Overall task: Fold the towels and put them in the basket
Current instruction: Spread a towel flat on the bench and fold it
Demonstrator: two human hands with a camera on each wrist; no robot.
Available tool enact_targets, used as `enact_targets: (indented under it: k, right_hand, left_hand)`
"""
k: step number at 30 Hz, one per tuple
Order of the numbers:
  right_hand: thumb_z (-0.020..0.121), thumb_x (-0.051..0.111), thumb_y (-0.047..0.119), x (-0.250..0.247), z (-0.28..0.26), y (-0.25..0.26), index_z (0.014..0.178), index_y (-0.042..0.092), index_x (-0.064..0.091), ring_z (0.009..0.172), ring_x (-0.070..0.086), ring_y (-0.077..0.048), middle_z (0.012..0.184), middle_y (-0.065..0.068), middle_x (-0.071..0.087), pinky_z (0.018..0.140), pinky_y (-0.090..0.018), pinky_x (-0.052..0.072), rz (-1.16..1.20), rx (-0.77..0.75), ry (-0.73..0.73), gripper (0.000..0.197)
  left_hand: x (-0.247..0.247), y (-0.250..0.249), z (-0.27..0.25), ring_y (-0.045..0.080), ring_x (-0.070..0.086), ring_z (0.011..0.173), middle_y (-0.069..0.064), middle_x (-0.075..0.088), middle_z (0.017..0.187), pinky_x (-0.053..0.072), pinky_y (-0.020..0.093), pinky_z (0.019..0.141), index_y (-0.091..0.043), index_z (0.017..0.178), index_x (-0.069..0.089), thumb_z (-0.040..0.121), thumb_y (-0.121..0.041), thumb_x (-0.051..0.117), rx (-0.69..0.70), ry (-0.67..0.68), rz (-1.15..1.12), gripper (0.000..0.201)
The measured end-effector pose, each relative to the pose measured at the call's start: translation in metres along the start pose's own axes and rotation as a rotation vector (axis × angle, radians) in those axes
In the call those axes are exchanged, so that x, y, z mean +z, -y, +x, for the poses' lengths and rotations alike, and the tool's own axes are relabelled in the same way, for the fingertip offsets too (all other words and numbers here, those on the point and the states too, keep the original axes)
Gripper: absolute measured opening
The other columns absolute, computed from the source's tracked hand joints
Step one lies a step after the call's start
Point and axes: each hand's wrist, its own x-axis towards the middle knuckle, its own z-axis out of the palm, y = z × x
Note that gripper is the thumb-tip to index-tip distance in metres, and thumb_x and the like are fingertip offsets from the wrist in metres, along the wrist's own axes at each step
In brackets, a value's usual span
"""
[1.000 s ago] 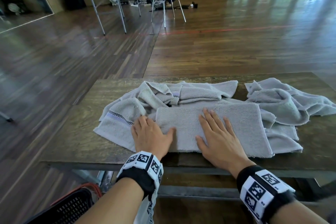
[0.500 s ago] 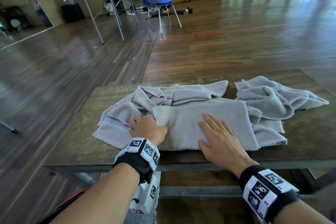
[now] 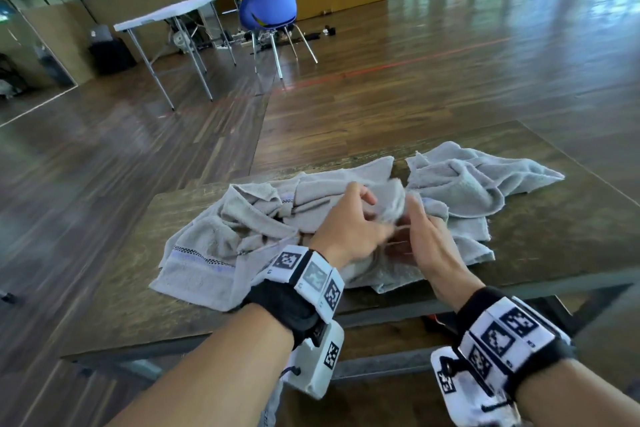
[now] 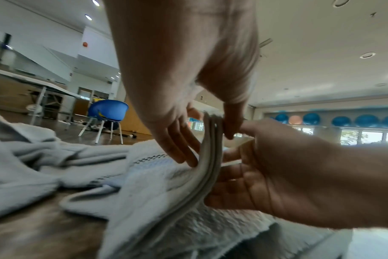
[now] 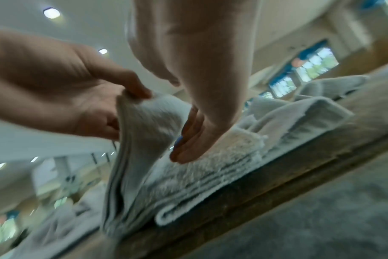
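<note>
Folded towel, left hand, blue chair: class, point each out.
folded towel [image 4: 208, 157], left wrist view, its stacked layered edge.
left hand [image 3: 349, 222], head view, back of the hand.
blue chair [image 3: 268, 5], head view, seat shell.

We see grey terry-cloth towels, nubbly and matt, one with a smoother woven checked band near the table's left edge. The table is dull, grainy dark wood. Beyond it the wooden floor shines glossy; the blue chair looks smooth plastic on bright metal legs.
</note>
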Motion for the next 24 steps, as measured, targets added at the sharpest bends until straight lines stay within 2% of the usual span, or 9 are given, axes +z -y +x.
enact_targets:
  k: [1, 3, 6, 9, 11, 14, 17, 20, 24]
  right_hand:
    - [0.094, 0.045, 0.060, -0.007, 0.001, 0.001, 0.094, 0.012, 0.078, 0.080, 0.076, -0.025, 0.087, -0.010, 0.079, 0.078, -0.044, 0.062, 0.049, 0.039, 0.018, 0.058]
    - [0.098, 0.056, 0.038, -0.020, 0.003, 0.000, 0.091, 0.009, 0.076, 0.074, 0.072, -0.027, 0.088, -0.016, 0.077, 0.074, -0.046, 0.060, 0.044, 0.066, 0.020, 0.036]
    - [0.090, 0.064, 0.015, -0.037, 0.008, -0.008, 0.100, 0.007, 0.070, 0.076, 0.069, -0.026, 0.091, -0.020, 0.075, 0.076, -0.052, 0.060, -0.121, 0.046, -0.042, 0.014]
    - [0.090, 0.068, 0.013, -0.047, 0.007, -0.013, 0.120, 0.016, 0.061, 0.097, 0.071, -0.024, 0.107, -0.007, 0.073, 0.085, -0.046, 0.061, -0.125, 0.031, -0.042, 0.031]
    - [0.092, 0.067, 0.011, -0.053, 0.006, -0.016, 0.126, 0.018, 0.056, 0.099, 0.070, -0.023, 0.111, -0.005, 0.071, 0.082, -0.040, 0.059, -0.132, 0.011, -0.038, 0.036]
    - [0.092, 0.069, 0.013, -0.061, 0.005, -0.020, 0.120, 0.022, 0.056, 0.084, 0.070, -0.017, 0.098, 0.001, 0.072, 0.065, -0.026, 0.050, -0.186, -0.030, -0.073, 0.032]
    - [0.091, 0.070, 0.018, -0.069, 0.005, -0.022, 0.113, 0.026, 0.057, 0.081, 0.069, -0.015, 0.095, 0.004, 0.070, 0.064, -0.024, 0.048, -0.249, -0.034, -0.103, 0.026]
    - [0.091, 0.066, 0.018, -0.074, 0.005, -0.021, 0.095, 0.025, 0.064, 0.078, 0.065, -0.007, 0.088, 0.007, 0.069, 0.056, -0.016, 0.042, -0.385, -0.104, -0.163, 0.008]
    - [0.091, 0.065, 0.018, -0.079, 0.004, -0.023, 0.082, 0.020, 0.072, 0.072, 0.061, -0.003, 0.079, 0.007, 0.069, 0.052, -0.012, 0.039, -0.478, -0.122, -0.146, 0.012]
  left_hand:
    - [0.009, -0.005, 0.000, 0.011, 0.061, 0.083, -0.005, 0.063, 0.098, 0.051, 0.027, 0.071, -0.021, 0.109, 0.047, 0.082, -0.027, 0.074, 0.008, 0.045, -0.032, 0.039]
    - [0.025, -0.009, -0.001, 0.017, 0.065, 0.090, -0.002, 0.066, 0.099, 0.055, 0.035, 0.082, -0.019, 0.108, 0.052, 0.081, -0.027, 0.074, 0.017, 0.089, -0.056, 0.036]
    - [0.040, -0.005, -0.001, 0.019, 0.066, 0.092, 0.000, 0.067, 0.098, 0.057, 0.036, 0.086, -0.018, 0.103, 0.058, 0.081, -0.025, 0.074, 0.038, 0.105, -0.040, 0.028]
    - [0.048, 0.003, -0.001, 0.015, 0.064, 0.089, -0.001, 0.065, 0.099, 0.055, 0.028, 0.080, -0.020, 0.103, 0.062, 0.081, -0.029, 0.077, 0.089, 0.106, 0.079, 0.028]
    - [0.053, 0.007, 0.000, 0.015, 0.062, 0.091, 0.001, 0.064, 0.103, 0.053, 0.029, 0.083, -0.019, 0.103, 0.066, 0.081, -0.029, 0.079, 0.126, 0.088, 0.141, 0.028]
    - [0.060, 0.010, 0.001, 0.013, 0.058, 0.097, -0.001, 0.060, 0.108, 0.049, 0.025, 0.087, -0.018, 0.103, 0.070, 0.078, -0.033, 0.082, 0.178, 0.080, 0.197, 0.031]
    - [0.068, 0.013, 0.002, 0.011, 0.056, 0.097, -0.003, 0.057, 0.108, 0.047, 0.023, 0.086, -0.019, 0.100, 0.071, 0.074, -0.034, 0.085, 0.219, 0.087, 0.238, 0.034]
    - [0.073, 0.015, 0.005, 0.014, 0.057, 0.097, -0.002, 0.058, 0.105, 0.047, 0.025, 0.088, -0.016, 0.097, 0.071, 0.072, -0.025, 0.085, 0.229, 0.047, 0.273, 0.030]
    - [0.075, 0.012, 0.009, 0.015, 0.058, 0.094, 0.002, 0.061, 0.103, 0.047, 0.025, 0.087, -0.012, 0.093, 0.074, 0.075, -0.025, 0.083, 0.210, 0.026, 0.252, 0.023]
